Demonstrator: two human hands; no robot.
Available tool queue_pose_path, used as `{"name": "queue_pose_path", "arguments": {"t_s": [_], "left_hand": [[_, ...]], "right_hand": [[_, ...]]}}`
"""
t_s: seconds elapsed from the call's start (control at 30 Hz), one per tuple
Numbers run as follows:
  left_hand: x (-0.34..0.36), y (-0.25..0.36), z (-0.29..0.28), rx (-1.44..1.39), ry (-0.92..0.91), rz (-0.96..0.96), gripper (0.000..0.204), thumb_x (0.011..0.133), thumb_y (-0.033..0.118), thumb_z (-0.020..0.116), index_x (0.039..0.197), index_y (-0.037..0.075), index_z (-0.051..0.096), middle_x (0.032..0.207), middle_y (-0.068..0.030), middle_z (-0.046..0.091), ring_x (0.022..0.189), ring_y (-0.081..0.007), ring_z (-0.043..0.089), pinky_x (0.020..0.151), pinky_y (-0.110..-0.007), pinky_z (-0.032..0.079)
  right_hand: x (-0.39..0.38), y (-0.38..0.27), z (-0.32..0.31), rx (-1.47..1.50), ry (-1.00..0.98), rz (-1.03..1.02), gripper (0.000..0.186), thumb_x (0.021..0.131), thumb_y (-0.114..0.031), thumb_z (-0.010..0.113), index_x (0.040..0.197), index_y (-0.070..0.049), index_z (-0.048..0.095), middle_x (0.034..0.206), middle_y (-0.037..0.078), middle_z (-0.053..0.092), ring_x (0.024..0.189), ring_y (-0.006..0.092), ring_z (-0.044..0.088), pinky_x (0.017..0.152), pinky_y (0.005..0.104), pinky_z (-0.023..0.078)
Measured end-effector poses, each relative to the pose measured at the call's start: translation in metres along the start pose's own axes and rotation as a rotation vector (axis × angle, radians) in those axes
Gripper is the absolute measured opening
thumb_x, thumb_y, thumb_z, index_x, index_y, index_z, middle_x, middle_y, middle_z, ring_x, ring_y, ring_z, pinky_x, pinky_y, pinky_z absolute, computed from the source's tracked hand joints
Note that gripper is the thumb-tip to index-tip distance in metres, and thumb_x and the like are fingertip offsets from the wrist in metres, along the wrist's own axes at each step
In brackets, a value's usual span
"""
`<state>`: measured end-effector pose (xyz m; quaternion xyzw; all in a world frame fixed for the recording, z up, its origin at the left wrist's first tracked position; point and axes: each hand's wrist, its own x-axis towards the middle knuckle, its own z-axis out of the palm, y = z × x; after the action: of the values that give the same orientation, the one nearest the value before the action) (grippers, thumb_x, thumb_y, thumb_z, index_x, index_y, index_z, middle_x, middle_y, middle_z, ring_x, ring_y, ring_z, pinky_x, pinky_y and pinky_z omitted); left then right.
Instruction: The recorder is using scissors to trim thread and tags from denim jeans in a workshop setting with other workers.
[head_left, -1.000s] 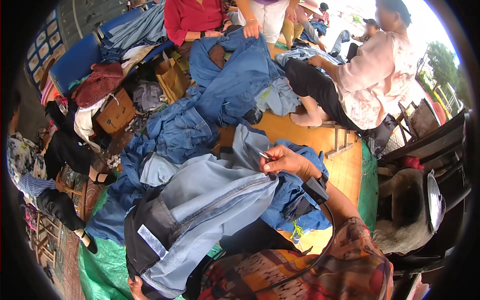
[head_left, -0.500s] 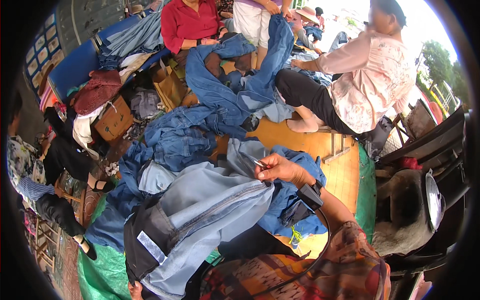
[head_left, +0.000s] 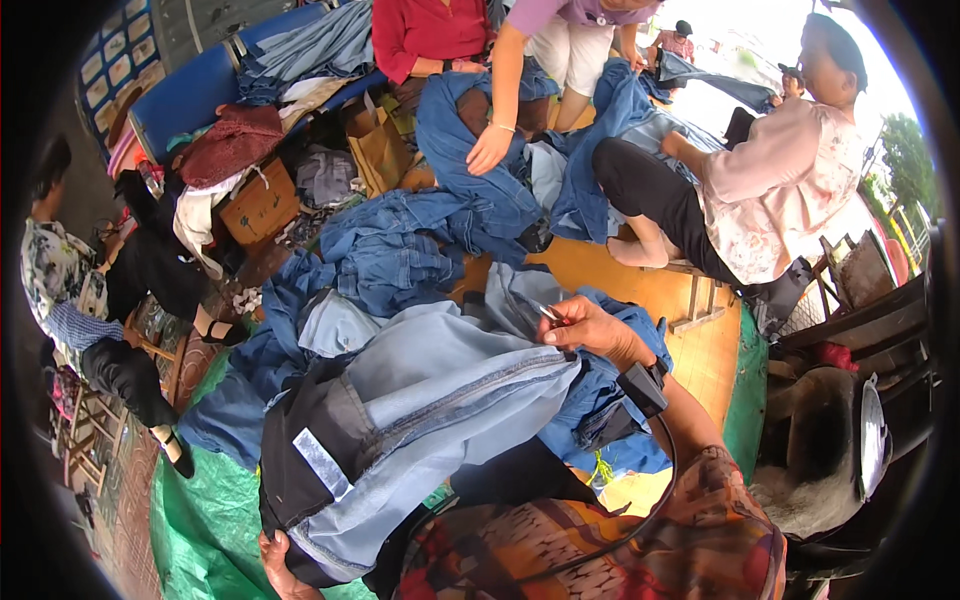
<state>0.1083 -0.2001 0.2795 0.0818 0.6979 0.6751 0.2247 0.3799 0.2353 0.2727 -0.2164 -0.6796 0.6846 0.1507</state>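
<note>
Denim everywhere, basically. Going left to right: the person's left hand (head_left: pixel 278 562) sits at the near bottom edge, fingers curled under the hem of the pale blue jeans (head_left: pixel 430 400) draped over their lap. Only part of it shows, but it looks like it's gripping the cloth. The right hand (head_left: pixel 590 328) is further right, at the far end of the jeans, pinched narrow around a small metal tool (head_left: pixel 547 313), maybe a thread snipper, hard to tell.

Risk-wise, that tip is right up against the fabric and close to the fingers, so a tug on the cloth could easily nick either one. The jeans could also slide off the lap onto the green tarp (head_left: pixel 200 520).

Room is tight: the denim pile (head_left: pixel 390 250) crowds the far side, and another person in a pink top (head_left: pixel 780 190) sits close on the right. Only the orange mat (head_left: pixel 610 275) is open.
</note>
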Motion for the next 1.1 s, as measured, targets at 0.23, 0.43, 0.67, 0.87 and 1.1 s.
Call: {"name": "queue_pose_path", "arguments": {"t_s": [0.23, 0.43, 0.67, 0.87, 1.1], "left_hand": [[0.005, 0.003, 0.006, -0.25, -0.075, -0.014, 0.049, 0.077, 0.03, 0.062, 0.115, 0.002, 0.051, 0.108, -0.0078, 0.056, 0.098, -0.0201, 0.052, 0.089, -0.031, 0.038], [0.013, -0.008, -0.005, -0.323, -0.039, -0.076, 0.054, 0.07, 0.024, 0.069, 0.115, 0.002, 0.051, 0.106, -0.0089, 0.057, 0.094, -0.0207, 0.054, 0.087, -0.032, 0.041], [0.01, 0.002, 0.005, -0.393, -0.033, -0.086, 0.045, 0.07, 0.019, 0.07, 0.107, 0.003, 0.051, 0.1, -0.0084, 0.057, 0.09, -0.021, 0.055, 0.084, -0.033, 0.043], [0.017, -0.012, -0.005, -0.401, 0.089, -0.122, 0.038, 0.067, 0.015, 0.073, 0.096, 0.006, 0.05, 0.092, -0.0065, 0.057, 0.082, -0.0202, 0.056, 0.08, -0.033, 0.045], [0.015, -0.007, 0.0, -0.496, 0.026, -0.128, 0.034, 0.067, 0.012, 0.074, 0.093, 0.006, 0.052, 0.091, -0.007, 0.059, 0.081, -0.0201, 0.057, 0.078, -0.034, 0.046]], "right_hand": [[0.005, 0.012, 0.0, 0.027, 0.022, 0.0, 0.012, 0.08, -0.016, 0.068, 0.082, -0.004, 0.064, 0.063, -0.006, 0.053, 0.052, 0.0025, 0.041, 0.046, 0.0186, 0.03], [0.001, 0.012, 0.0, 0.023, 0.038, 0.04, 0.012, 0.078, -0.014, 0.066, 0.082, -0.003, 0.063, 0.067, -0.003, 0.057, 0.055, 0.0032, 0.045, 0.05, 0.0179, 0.034], [0.004, 0.015, 0.0, 0.036, 0.032, -0.002, 0.01, 0.08, -0.014, 0.067, 0.083, -0.004, 0.063, 0.063, -0.006, 0.052, 0.05, 0.0019, 0.039, 0.046, 0.0177, 0.03], [0.0, 0.017, -0.001, 0.075, 0.059, 0.003, 0.01, 0.081, -0.013, 0.066, 0.083, -0.004, 0.063, 0.063, -0.005, 0.052, 0.05, 0.0022, 0.039, 0.046, 0.0176, 0.03], [-0.001, 0.013, 0.001, 0.068, 0.074, -0.005, 0.01, 0.08, -0.013, 0.067, 0.083, -0.004, 0.063, 0.063, -0.005, 0.052, 0.05, 0.0024, 0.04, 0.046, 0.0175, 0.03]]}}
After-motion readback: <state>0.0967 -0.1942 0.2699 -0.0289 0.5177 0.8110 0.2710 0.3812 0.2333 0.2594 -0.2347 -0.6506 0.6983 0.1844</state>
